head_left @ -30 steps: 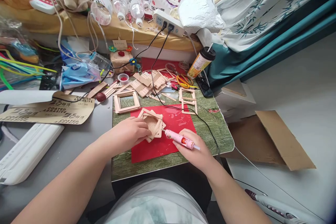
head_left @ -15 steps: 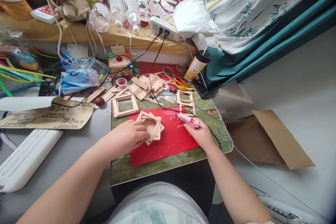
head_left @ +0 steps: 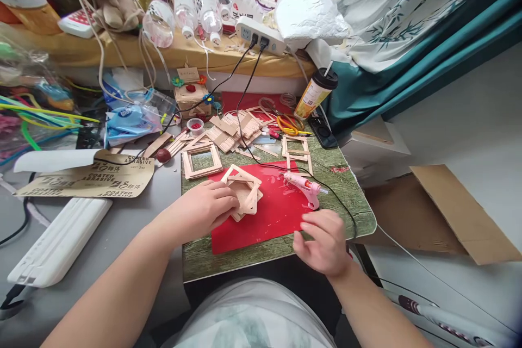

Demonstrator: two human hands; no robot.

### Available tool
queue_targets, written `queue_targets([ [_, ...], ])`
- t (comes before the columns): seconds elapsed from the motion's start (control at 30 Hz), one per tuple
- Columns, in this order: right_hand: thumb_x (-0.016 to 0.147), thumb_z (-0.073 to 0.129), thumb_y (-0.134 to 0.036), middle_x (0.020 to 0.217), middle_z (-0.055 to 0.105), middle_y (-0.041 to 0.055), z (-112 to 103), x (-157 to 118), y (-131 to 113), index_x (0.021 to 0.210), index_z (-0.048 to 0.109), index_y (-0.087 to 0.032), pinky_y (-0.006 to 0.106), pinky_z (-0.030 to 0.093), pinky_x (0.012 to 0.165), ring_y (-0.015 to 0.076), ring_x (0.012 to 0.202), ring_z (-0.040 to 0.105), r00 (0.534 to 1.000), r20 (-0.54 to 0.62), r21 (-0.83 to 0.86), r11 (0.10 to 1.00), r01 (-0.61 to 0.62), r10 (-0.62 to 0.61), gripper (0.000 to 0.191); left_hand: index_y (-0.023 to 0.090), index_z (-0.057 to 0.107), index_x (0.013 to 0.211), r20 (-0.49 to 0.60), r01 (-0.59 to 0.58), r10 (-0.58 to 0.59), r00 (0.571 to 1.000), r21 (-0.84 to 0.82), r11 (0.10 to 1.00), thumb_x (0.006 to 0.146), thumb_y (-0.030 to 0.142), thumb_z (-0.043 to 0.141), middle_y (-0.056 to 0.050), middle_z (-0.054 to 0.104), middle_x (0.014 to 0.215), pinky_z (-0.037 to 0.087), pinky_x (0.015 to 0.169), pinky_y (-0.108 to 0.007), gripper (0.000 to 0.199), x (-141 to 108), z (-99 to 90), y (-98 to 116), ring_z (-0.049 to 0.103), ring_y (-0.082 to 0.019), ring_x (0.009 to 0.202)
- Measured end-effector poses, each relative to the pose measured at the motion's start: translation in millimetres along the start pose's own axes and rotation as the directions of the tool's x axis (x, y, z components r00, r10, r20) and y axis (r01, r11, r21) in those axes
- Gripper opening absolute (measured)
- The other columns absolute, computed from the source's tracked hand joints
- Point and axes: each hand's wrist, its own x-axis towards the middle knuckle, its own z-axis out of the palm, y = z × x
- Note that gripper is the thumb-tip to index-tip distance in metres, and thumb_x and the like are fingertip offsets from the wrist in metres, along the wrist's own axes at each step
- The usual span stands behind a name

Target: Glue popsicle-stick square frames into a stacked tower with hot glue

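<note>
My left hand [head_left: 206, 207] grips the left side of a stack of square craft-stick frames [head_left: 253, 204], each layer twisted against the one below. The stack sits on a red sheet [head_left: 269, 223], and my fingertips hide part of its edge. A pink hot glue gun [head_left: 302, 184] rests on the sheet's right side, its handle toward me. Just below that handle is my right hand [head_left: 322, 242], empty, with its fingers loosely bent and the thumb apart.
Behind the sheet lie a square stick frame [head_left: 190, 171], a second frame [head_left: 290, 140] and a pile of craft sticks [head_left: 232, 130]. Scissors [head_left: 291, 125], a drink cup [head_left: 316, 95] and a phone [head_left: 324, 131] are at the back right. A black cord [head_left: 281, 166] crosses the mat.
My right hand has let go of the glue gun and drawn back toward me, leaving it on the sheet. My left hand stays on the stick frames, and the view has shifted slightly.
</note>
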Motion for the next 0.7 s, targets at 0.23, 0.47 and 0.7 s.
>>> queue_targets([
  [0.23, 0.106, 0.062, -0.016, 0.137, 0.073, 0.0101, 58.2, 49.8, -3.7, 0.153, 0.064, -0.034, 0.047, 0.061, 0.111, 0.0283, 0.127, 0.073, 0.932, 0.166, 0.278, 0.891, -0.358, 0.323, 0.05, 0.024, 0.075, 0.114, -0.001, -0.065, 0.065, 0.998, 0.035, 0.997, 0.109, 0.02, 0.058, -0.007, 0.078, 0.11, 0.047, 0.094, -0.037, 0.018, 4.7, -1.1, 5.4, 0.069, -0.023, 0.104],
  [0.47, 0.104, 0.069, -0.016, 0.121, 0.079, 0.006, 70.9, 49.7, 5.9, 0.129, 0.081, -0.034, 0.042, 0.065, 0.104, 0.0237, 0.112, 0.077, 0.908, 0.187, 0.421, 0.804, -0.42, 0.376, 0.033, 0.026, 0.077, 0.109, -0.045, -0.064, 0.066, 0.997, 0.045, 0.997, 0.111, 0.02, 0.056, -0.004, 0.081, 0.105, 0.046, 0.099, -0.039, 0.022, 6.9, -6.1, 8.4, 0.071, -0.022, 0.104],
  [0.7, 0.1, 0.074, -0.013, 0.116, 0.082, 0.0068, 77.1, 41.6, 6.5, 0.119, 0.085, -0.034, 0.045, 0.068, 0.098, 0.0243, 0.106, 0.08, 0.903, 0.129, 0.497, 0.762, -0.416, 0.409, 0.031, 0.028, 0.072, 0.133, -0.166, 0.048, -0.036, 0.985, 0.065, 0.997, 0.101, 0.043, 0.075, -0.01, 0.073, 0.142, 0.045, 0.121, -0.054, 0.035, 0.4, -6.3, -5.7, 0.064, -0.032, 0.134],
])
